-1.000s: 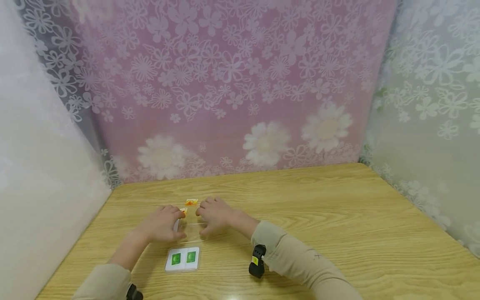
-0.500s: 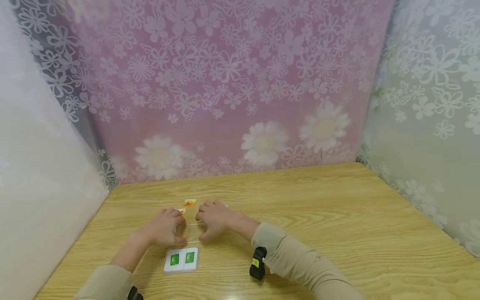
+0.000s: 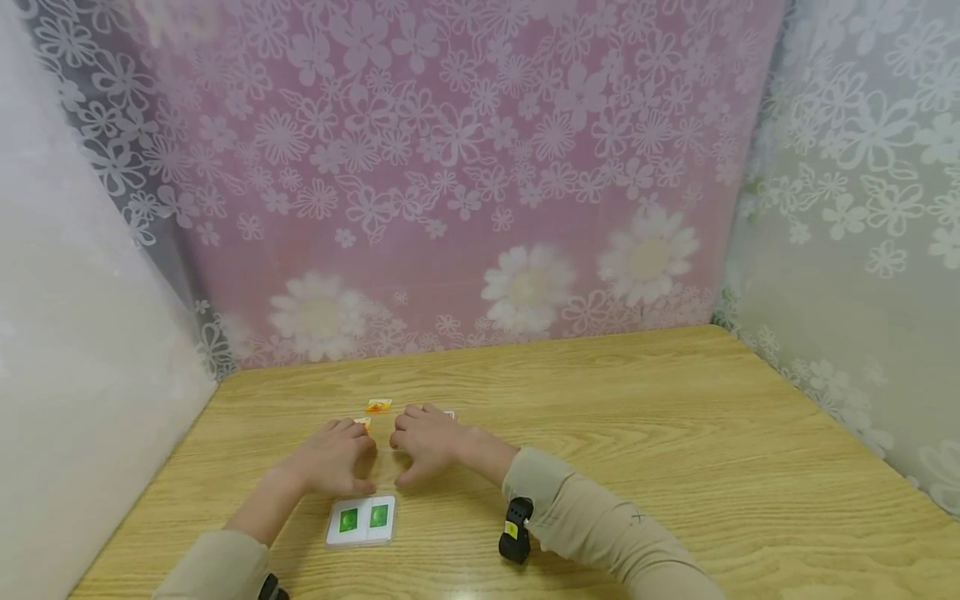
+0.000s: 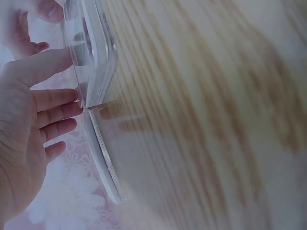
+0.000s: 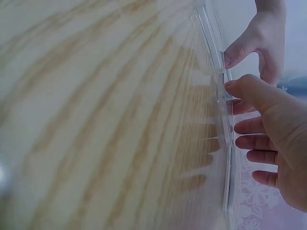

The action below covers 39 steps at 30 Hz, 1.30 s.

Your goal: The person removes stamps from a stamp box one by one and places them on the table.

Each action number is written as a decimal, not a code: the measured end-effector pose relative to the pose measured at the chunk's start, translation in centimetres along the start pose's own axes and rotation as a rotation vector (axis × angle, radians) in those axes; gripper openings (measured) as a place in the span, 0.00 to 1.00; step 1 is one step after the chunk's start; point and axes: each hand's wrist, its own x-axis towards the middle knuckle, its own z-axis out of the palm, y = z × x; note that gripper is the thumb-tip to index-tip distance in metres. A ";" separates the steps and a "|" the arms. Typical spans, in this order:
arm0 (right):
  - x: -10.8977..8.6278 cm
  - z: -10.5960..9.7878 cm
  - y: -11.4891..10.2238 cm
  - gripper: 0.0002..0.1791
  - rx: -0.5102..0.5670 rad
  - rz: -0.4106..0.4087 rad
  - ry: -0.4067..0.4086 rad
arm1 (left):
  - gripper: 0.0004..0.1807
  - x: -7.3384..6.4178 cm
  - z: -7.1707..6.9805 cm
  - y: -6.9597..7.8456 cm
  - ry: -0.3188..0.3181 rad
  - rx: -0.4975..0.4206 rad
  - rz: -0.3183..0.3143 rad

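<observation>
My left hand [image 3: 330,458] and right hand [image 3: 427,442] face each other over the table, thumbs toward the near side. In the right wrist view, a clear plastic piece [image 5: 222,108] stands between them, and thumb and fingertips of the right hand come right at its edge. The left wrist view shows the left fingertips at a clear edge too, mostly straight. Just on the near side of the hands lies a flat clear case [image 3: 360,521] with two green-pictured white cards. Past the left fingers, an orange-pictured card [image 3: 363,422] is partly hidden.
Farther back lies another orange-pictured card [image 3: 378,406]. Behind the right hand a white corner [image 3: 450,414] of a flat thing shows. The wood-grain table [image 3: 637,433] meets a pink flowered curtain [image 3: 465,208] at the back, with pale curtains at both sides.
The hands have come slightly nearer each other and toward the person. Clear edges seen between them earlier no longer show in the head view. The white corner behind the right hand has come into sight.
</observation>
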 end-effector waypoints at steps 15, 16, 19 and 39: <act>0.2 0.5 -0.3 0.33 -0.019 0.021 -0.007 | 0.25 0.3 -0.1 0.0 -0.034 -0.046 -0.057; 0.2 0.4 -0.3 0.34 -0.020 0.024 -0.005 | 0.24 0.3 -0.1 -0.1 -0.028 -0.043 -0.053; 0.2 0.4 -0.3 0.34 -0.029 0.036 0.001 | 0.24 0.3 -0.1 -0.1 -0.004 -0.027 -0.038; 0.5 0.2 -0.5 0.34 -0.047 0.134 0.064 | 0.34 -0.4 -0.3 -0.4 0.070 0.043 -0.072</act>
